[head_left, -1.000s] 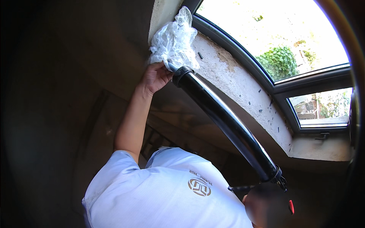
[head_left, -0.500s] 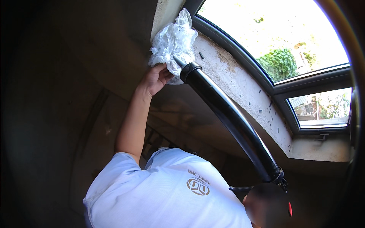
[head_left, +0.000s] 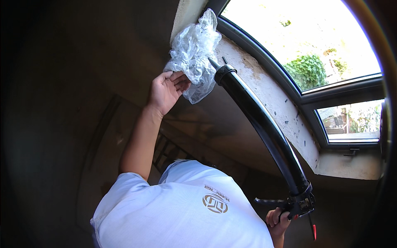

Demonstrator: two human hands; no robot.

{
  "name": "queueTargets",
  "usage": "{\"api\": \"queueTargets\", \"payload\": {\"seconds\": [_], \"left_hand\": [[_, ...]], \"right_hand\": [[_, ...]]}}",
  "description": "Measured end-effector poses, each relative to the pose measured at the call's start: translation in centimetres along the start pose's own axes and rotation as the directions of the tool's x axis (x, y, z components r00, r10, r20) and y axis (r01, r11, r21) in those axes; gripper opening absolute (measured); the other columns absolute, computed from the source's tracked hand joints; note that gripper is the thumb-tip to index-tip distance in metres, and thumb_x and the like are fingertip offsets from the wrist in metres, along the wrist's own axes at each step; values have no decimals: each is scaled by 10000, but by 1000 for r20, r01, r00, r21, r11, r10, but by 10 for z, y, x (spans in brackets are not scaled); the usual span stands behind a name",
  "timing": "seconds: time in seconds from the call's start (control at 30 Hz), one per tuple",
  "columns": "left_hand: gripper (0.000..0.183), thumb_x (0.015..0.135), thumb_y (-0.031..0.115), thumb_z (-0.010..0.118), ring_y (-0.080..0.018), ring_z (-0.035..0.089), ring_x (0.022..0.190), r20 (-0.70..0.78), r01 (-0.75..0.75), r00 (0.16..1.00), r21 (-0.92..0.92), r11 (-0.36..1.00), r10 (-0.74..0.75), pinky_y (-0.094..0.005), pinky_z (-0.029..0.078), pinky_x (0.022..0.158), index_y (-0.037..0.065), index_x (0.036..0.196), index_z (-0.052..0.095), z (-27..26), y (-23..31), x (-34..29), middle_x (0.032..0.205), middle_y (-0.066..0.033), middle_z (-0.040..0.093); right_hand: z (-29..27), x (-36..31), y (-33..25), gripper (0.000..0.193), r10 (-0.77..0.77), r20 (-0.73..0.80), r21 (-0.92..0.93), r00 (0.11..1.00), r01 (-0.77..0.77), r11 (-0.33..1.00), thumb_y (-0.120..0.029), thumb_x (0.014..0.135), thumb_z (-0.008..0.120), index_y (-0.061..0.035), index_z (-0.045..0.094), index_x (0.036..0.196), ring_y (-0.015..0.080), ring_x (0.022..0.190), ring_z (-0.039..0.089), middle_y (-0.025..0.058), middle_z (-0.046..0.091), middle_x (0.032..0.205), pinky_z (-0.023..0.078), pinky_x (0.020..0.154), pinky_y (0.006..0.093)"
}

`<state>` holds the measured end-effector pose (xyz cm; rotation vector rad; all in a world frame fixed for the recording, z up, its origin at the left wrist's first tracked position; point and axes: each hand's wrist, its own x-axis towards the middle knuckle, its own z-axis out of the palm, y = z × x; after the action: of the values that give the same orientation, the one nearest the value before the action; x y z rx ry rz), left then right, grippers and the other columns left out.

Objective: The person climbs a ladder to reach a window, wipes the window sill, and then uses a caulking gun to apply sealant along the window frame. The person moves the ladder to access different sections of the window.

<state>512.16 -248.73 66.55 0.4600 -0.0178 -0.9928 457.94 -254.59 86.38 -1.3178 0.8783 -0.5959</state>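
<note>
My left hand is raised at the upper left, fingers closed on the lower edge of a crumpled clear plastic bag. The bag hangs against the corner of the window recess. At the lower right, my right hand grips the handle of a long black caulking gun. Its barrel slants up to the left, and its grey nozzle points at the bag's right side. From this angle I cannot tell whether the tip touches the plastic.
A dark-framed window fills the upper right, with greenery outside. Below its frame runs a rough pale sill dotted with small dark bits. A window handle sits on the lower pane's frame. My light blue shirt spans the bottom.
The caulking gun has shifted slightly right, its nozzle no longer overlapping the bag's middle. My left hand has turned its palm more into view. My right hand now shows on the handle.
</note>
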Motion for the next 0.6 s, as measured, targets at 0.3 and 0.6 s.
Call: {"api": "queueTargets", "payload": {"seconds": [0.3,0.6], "left_hand": [[550,992,289,424,-282,590,1203,-147,52,988,79,995,-40,-385,446,1077,-109,1357,524,-18,-11,-28,1326,-216,624],[463,970,269,505,-204,630,1129,-208,164,973,323,932,-100,-354,467,1035,-9,1330,592,-22,-39,-36,1225,-134,691]], "right_hand": [[8,2,-7,553,-16,-29,-184,999,10,983,-560,986,608,-85,527,715,98,386,386,-42,357,503,412,426,280],[8,-5,-4,634,-24,-83,-85,996,17,996,-391,933,747,65,489,1290,88,385,365,-29,352,505,371,398,271]]}}
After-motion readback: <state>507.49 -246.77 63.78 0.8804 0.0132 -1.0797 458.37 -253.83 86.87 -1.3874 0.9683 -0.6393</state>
